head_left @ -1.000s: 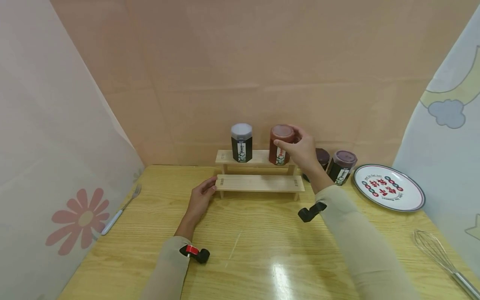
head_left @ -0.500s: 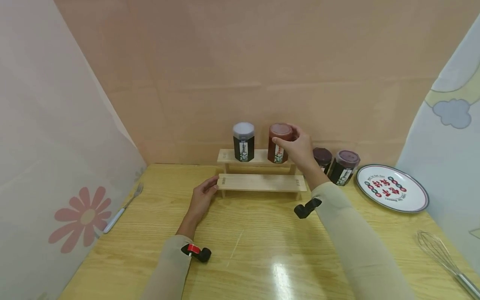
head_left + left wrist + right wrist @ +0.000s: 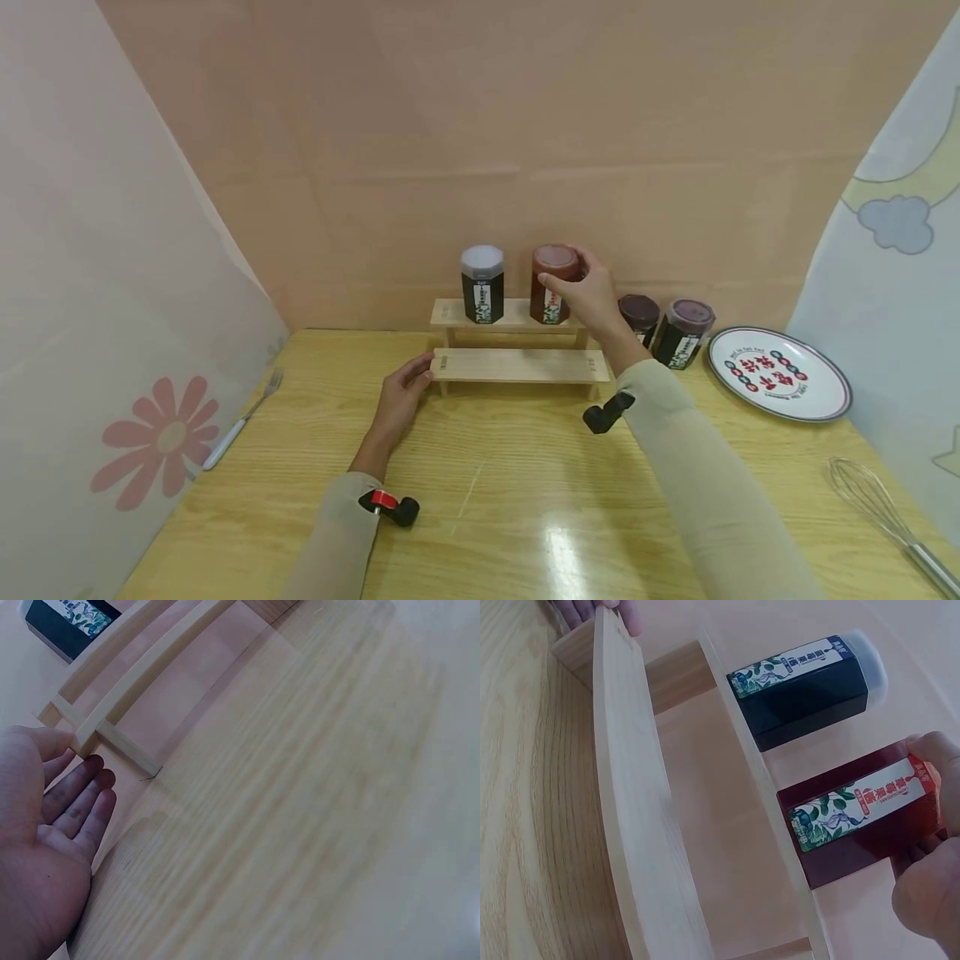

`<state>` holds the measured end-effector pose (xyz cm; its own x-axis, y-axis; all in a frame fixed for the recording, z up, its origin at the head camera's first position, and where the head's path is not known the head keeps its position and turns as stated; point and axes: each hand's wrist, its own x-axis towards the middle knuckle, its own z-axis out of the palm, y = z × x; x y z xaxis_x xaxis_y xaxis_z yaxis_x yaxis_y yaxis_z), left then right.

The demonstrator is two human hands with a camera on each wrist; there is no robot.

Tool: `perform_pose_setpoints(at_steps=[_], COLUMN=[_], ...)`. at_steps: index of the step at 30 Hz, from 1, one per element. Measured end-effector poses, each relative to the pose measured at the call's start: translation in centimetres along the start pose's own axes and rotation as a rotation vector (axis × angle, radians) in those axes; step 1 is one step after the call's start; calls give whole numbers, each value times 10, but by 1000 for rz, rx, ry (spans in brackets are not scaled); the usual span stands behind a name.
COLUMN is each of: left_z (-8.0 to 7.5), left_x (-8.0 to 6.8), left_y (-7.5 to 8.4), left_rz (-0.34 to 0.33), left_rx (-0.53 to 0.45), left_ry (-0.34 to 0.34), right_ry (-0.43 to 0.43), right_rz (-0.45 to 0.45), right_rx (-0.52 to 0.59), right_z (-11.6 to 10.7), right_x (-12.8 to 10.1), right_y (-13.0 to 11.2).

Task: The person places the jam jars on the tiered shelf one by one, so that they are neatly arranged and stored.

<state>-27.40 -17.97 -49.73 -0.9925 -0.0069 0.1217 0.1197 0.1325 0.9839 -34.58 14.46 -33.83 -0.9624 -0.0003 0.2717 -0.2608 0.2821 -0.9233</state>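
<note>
My right hand (image 3: pixel 592 296) grips a red jam jar (image 3: pixel 862 806) round its upper part, thumb in front. The jar is upright, its base at the upper step of a two-tier wooden shelf (image 3: pixel 521 367). To its left on that step stands a dark jar (image 3: pixel 483 292) with a whitish lid, a small gap between the two. Down at the lower step's left end, my left hand (image 3: pixel 401 400) pinches the board's corner between thumb and index finger; its other fingers (image 3: pixel 79 795) lie loosely bent beside the end.
Two dark jars with purple lids, one nearer (image 3: pixel 684 333) and one partly behind my right wrist (image 3: pixel 639 312), stand right of the shelf. Beyond them are a white plate (image 3: pixel 780 404) and a whisk (image 3: pixel 873 504). A fork (image 3: pixel 243 421) lies at the left. A pinkish cloth (image 3: pixel 375 233) hangs behind.
My right hand has shifted the red jar slightly left along the upper step, closer to the dark jar. My left hand stays at the shelf's end.
</note>
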Motion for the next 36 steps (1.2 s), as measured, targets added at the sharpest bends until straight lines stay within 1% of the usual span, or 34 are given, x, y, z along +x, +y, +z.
perform_pose_setpoints(at_steps=[5, 9, 14, 17, 21, 24, 28, 30, 32, 36], left_z=[0, 1, 4, 4, 0, -3, -5, -5, -6, -6], left_x=[-1, -1, 1, 2, 1, 0, -1, -1, -1, -2], left_y=[0, 1, 1, 1, 0, 0, 2, 2, 3, 4], left_rz=[-2, -2, 1, -9, -24, -36, -43, -44, -46, -50], left_rx=[-1, 4, 5, 8, 20, 18, 13, 8, 5, -4], left_ry=[-2, -2, -6, -13, -3, 2, -5, -3, 0, -1], right_ry=[-32, -75, -110, -115, -92, -68, -23, 3, 21, 54], right_rz=[3, 20, 26, 15, -3, 2, 37, 47, 58, 87], right_rx=[12, 29, 34, 9, -49, -90, -137, -141, -145, -187], right_z=[-1, -9, -33, -51, -77, -98, -126, -138, -148, -165], right_x=[0, -3, -6, -10, -18, -23, -29, -31, -33, -37], right_y=[3, 2, 5, 11, 21, 30, 41, 47, 52, 64])
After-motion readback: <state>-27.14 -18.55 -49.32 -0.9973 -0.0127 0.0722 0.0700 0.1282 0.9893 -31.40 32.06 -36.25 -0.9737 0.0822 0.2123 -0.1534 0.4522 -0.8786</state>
